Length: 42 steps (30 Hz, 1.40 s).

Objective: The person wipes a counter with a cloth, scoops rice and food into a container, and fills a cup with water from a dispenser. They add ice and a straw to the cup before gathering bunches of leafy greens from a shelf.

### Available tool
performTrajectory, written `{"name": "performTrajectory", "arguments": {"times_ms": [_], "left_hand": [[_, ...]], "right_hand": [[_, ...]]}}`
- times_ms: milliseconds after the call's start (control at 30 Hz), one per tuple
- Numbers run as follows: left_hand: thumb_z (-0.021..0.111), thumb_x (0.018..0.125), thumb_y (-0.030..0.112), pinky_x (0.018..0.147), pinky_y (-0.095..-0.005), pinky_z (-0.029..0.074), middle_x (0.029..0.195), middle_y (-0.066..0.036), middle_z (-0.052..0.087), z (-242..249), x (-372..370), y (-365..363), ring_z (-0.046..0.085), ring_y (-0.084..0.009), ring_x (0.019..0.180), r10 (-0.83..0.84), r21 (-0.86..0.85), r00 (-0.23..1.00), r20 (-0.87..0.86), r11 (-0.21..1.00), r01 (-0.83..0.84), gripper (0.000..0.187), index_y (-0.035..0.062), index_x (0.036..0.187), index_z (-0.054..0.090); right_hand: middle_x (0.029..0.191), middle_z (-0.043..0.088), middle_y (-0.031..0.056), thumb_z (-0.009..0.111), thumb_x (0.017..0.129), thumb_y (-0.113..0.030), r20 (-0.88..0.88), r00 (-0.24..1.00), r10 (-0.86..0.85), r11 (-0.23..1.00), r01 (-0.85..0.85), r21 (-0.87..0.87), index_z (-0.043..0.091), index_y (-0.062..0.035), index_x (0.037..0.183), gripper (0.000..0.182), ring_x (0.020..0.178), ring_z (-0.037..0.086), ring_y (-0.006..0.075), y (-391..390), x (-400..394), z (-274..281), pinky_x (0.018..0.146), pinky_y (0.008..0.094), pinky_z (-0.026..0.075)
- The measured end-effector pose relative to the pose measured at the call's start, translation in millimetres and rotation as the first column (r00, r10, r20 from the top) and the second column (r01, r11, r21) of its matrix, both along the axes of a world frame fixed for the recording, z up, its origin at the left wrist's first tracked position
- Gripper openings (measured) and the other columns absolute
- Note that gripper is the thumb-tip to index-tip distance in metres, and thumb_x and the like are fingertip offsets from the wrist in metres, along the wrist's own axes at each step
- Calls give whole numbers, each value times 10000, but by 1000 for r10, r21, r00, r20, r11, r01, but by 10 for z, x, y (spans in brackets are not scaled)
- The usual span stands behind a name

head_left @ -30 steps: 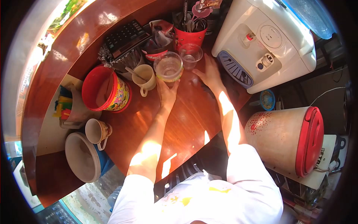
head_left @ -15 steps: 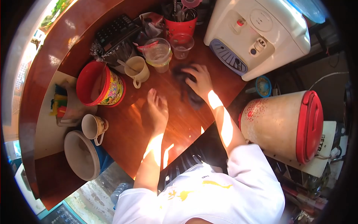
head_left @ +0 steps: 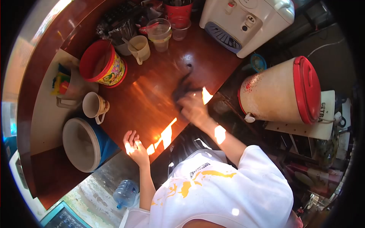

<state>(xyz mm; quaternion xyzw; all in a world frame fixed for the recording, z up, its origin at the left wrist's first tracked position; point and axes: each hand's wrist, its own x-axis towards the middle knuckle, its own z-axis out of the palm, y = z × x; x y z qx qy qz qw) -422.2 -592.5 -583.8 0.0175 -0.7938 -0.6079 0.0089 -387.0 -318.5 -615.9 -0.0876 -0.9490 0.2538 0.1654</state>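
My right hand (head_left: pixel 194 109), smeared by motion, is closed on a dark cloth (head_left: pixel 182 90) and presses it onto the brown tabletop (head_left: pixel 148 98) near the front right edge. A loose tail of the cloth trails toward the back of the table. My left hand (head_left: pixel 137 149) lies open at the front left edge, its fingers a little bent and holding nothing. Left of it stands a patterned mug (head_left: pixel 103 105) with a white handle. Farther back are a red tub (head_left: pixel 121 72) with a colourful label and a cream cup (head_left: pixel 141 48) with a spoon inside.
Clear plastic cups (head_left: pixel 159 34) stand at the back, near a red container (head_left: pixel 178 11). A white water dispenser (head_left: pixel 262 22) occupies the back right. Beyond the right edge is a beige drink jug (head_left: pixel 270 91) with a red lid. A white-rimmed blue bucket (head_left: pixel 98 140) sits left.
My right hand has drawn the dark cloth from the back of the table toward the front edge. My left hand has pulled back from mid-table to the front left edge. The view has shifted.
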Motion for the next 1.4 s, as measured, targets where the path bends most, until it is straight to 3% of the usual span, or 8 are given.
{"name": "performTrajectory", "arguments": {"times_ms": [200, 367, 533, 733, 867, 1100, 1233, 1400], "left_hand": [[412, 882, -63, 878, -376, 524, 1208, -175, 500, 202, 93, -48, 585, -285, 1077, -105, -26, 988, -110, 994, 103, 322, -49, 1200, 455], [410, 873, -63, 859, -357, 530, 1180, -143, 514, 123, 330, -350, 598, -256, 1029, -61, -31, 996, -69, 998, 59, 317, -30, 1181, 479], [425, 937, -5, 832, -320, 532, 1175, -121, 520, 85, 583, -488, 604, -211, 991, -66, 2, 997, -33, 998, 67, 251, -23, 1184, 471], [428, 944, -8, 810, -299, 537, 1159, -140, 527, 3, 904, -850, 615, -213, 966, -30, 34, 999, -24, 999, 30, 253, -35, 1192, 467], [432, 953, 12, 813, -301, 532, 1135, -152, 538, 56, 996, -1016, 624, -206, 931, 2, 13, 1000, -1, 1000, -2, 244, -50, 1186, 471], [430, 943, -14, 783, -294, 538, 1107, -149, 554, 94, 1157, -1286, 634, -193, 896, 114, 65, 993, -1, 991, -114, 237, -42, 1173, 480], [431, 938, -18, 765, -290, 540, 1098, -142, 559, 32, 1328, -1539, 637, -190, 881, 153, 53, 988, 20, 987, -154, 231, -39, 1163, 482], [433, 943, -8, 759, -283, 534, 1090, -134, 563, -6, 1385, -1867, 628, -179, 873, 238, 20, 971, -30, 971, -238, 221, -35, 1153, 494]], "right_hand": [[781, 660, 94, 604, 659, -161, 103, 929, 355, 880, -295, -373, 712, -80, 778, 180, 781, 606, 287, -27, 466, 439, 754, 378, 491], [960, 595, 164, 649, 753, -183, 133, 845, -518, 755, 378, 536, 667, -65, 885, 178, 941, 546, 362, 1358, 456, 414, 752, 427, 502], [1067, 598, 167, 609, 796, -150, 198, 559, -805, 526, 519, 674, 632, -15, 968, 220, 1038, 549, 321, 2170, -92, -693, 801, 415, 505], [1015, 649, 229, 707, 741, -285, 745, 510, -429, 894, 355, 272, 654, -23, 978, 357, 1011, 611, 376, 1018, 709, -36, 842, 452, 517], [965, 669, 204, 679, 766, -243, 403, 705, -584, 795, 399, 456, 669, -47, 987, 296, 902, 652, 349, 1078, 922, -157, 762, 443, 536], [777, 660, 138, 636, 815, -230, -107, 918, -383, 861, 312, -402, 658, -53, 1014, 267, 736, 642, 240, 666, 407, 359, 680, 309, 484], [1073, 636, 88, 663, 784, -278, -257, 910, -326, 879, 392, 272, 679, -163, 1033, 274, 990, 595, 309, 90, -118, -163, 849, 411, 465], [814, 606, 101, 649, 684, -171, -107, 990, -92, 994, 86, -64, 688, -138, 899, 221, 792, 553, 270, -1230, -131, -316, 662, 387, 436]]}}
